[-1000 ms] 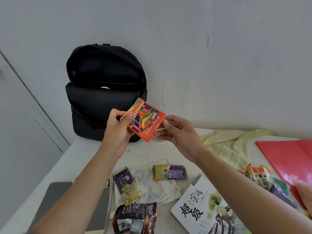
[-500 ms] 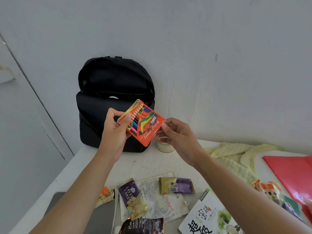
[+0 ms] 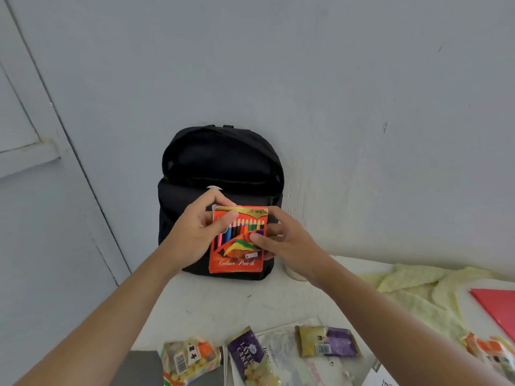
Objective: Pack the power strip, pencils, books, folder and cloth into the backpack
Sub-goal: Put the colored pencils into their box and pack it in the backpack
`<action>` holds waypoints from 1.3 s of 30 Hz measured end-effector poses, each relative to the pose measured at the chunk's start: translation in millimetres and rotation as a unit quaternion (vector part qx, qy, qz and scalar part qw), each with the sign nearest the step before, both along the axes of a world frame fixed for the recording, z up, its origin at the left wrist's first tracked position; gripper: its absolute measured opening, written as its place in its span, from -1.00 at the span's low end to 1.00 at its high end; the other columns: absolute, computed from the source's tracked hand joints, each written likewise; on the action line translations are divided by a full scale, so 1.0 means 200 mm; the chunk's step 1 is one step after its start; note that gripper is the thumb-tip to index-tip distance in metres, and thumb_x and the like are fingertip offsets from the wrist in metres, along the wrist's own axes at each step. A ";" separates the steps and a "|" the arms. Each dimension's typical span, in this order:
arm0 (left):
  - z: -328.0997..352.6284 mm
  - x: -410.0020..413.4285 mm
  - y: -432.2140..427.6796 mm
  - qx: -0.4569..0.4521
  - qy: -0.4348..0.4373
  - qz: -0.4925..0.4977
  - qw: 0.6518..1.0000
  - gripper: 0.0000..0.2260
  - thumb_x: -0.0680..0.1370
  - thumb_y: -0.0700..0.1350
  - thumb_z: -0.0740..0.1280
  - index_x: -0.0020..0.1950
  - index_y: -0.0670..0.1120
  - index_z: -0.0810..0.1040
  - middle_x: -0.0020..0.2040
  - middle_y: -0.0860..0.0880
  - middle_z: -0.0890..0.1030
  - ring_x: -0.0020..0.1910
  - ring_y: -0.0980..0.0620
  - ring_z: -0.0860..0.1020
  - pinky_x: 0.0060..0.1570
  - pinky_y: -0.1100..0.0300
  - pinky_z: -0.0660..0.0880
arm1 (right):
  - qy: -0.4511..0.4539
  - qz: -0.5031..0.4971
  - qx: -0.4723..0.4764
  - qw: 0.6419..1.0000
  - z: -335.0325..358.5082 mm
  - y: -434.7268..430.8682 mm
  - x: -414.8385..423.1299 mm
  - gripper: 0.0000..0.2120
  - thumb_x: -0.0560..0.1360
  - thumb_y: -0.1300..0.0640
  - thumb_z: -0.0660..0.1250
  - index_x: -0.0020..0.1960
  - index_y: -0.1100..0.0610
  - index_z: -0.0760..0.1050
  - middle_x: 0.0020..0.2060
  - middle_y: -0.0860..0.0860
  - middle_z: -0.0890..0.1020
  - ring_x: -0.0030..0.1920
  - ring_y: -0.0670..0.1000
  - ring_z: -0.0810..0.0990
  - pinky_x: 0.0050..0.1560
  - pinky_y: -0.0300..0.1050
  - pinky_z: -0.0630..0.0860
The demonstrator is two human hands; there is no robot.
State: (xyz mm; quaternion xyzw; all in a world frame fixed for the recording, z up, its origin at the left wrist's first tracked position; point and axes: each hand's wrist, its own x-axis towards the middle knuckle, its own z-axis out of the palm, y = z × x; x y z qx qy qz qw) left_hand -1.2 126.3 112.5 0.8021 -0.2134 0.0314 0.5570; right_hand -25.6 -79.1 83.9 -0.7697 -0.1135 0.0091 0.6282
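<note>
A black backpack (image 3: 223,162) stands open against the wall at the back of the white table (image 3: 223,307). In front of it I hold an orange box of colour pencils (image 3: 237,254) upright. My left hand (image 3: 195,232) pinches its upper left corner and my right hand (image 3: 287,240) grips its right edge. A pale yellow cloth (image 3: 418,296) lies on the table at the right, beside the corner of a red folder (image 3: 498,310). A book corner (image 3: 381,380) shows at the bottom edge. No power strip is in view.
Several snack packets (image 3: 248,358) lie along the table's near side, over a plastic sleeve of papers. A grey flat object (image 3: 139,369) sits at the bottom left. A white cup (image 3: 295,273) stands right of the backpack. The wall is directly behind.
The pencil box has turned from tilted to upright and moved closer in front of the backpack's opening. The camera has tilted up, so the table items sit lower in view.
</note>
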 end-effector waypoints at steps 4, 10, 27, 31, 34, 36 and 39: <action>0.04 0.03 0.05 0.054 -0.002 -0.063 0.997 -0.75 0.54 0.09 0.34 0.18 0.07 0.45 0.01 0.18 0.69 0.03 0.09 0.71 -0.14 0.21 0.66 | -0.068 -0.032 -0.021 0.997 0.00 0.07 0.05 -0.74 0.56 0.13 0.38 0.18 -0.10 0.41 0.08 -0.13 0.61 0.09 -0.03 0.66 0.00 -0.10 0.68; 0.09 0.17 0.18 0.050 0.027 -0.023 0.998 -0.76 0.59 0.11 0.31 0.20 0.07 0.46 -0.03 0.01 0.74 -0.01 0.08 0.72 -0.01 0.18 0.64 | -0.102 -0.144 -0.034 0.984 0.03 0.10 0.14 -0.76 0.59 0.12 0.36 0.15 -0.10 0.37 0.06 -0.15 0.57 0.04 -0.05 0.65 -0.03 -0.05 0.69; -0.35 0.62 0.34 0.062 0.270 0.111 0.954 -0.59 0.57 0.20 0.39 0.16 -0.13 0.57 -0.06 -0.08 0.63 -0.31 0.08 0.53 -0.29 0.22 0.46 | 0.012 -0.153 0.011 0.988 -0.08 0.07 0.35 -0.81 0.63 0.15 0.30 0.11 -0.09 0.35 0.10 -0.10 0.57 0.06 -0.04 0.65 -0.08 -0.20 0.65; -0.33 0.65 0.36 -0.066 0.348 0.087 0.931 -0.73 0.59 0.07 0.43 0.02 -0.13 0.53 -0.25 -0.05 0.49 -0.39 0.09 0.41 -0.41 0.24 0.35 | -0.001 -0.090 -0.041 0.995 -0.12 0.11 0.34 -0.81 0.61 0.18 0.32 0.07 -0.07 0.37 0.10 -0.08 0.59 0.11 -0.03 0.65 0.07 -0.09 0.66; -0.32 0.65 0.38 -0.091 0.354 0.102 0.925 -0.85 0.62 -0.03 0.41 0.01 -0.10 0.54 -0.17 -0.06 0.52 -0.37 0.08 0.43 -0.38 0.22 0.36 | -0.021 0.002 -0.070 0.997 -0.12 0.12 0.32 -0.85 0.59 0.20 0.36 0.00 0.01 0.40 0.02 -0.04 0.63 0.10 -0.04 0.66 0.05 -0.12 0.65; -0.30 0.65 0.39 -0.114 0.347 0.100 0.926 -0.92 0.62 -0.08 0.40 0.03 -0.09 0.59 -0.02 -0.11 0.60 -0.26 0.03 0.52 -0.28 0.18 0.44 | -0.044 0.045 -0.121 0.991 -0.14 0.12 0.31 -0.82 0.57 0.18 0.39 -0.03 -0.02 0.40 -0.01 -0.05 0.62 0.11 -0.01 0.65 0.06 -0.07 0.64; -0.24 0.63 0.39 -0.159 0.319 0.098 0.929 -0.94 0.61 -0.08 0.40 0.05 -0.02 0.62 0.06 -0.10 0.67 -0.11 -0.02 0.58 -0.09 0.10 0.51 | -0.072 0.068 -0.190 0.977 -0.16 0.11 0.31 -0.76 0.55 0.19 0.41 -0.04 -0.08 0.40 -0.02 -0.08 0.62 0.12 -0.01 0.64 0.06 0.01 0.66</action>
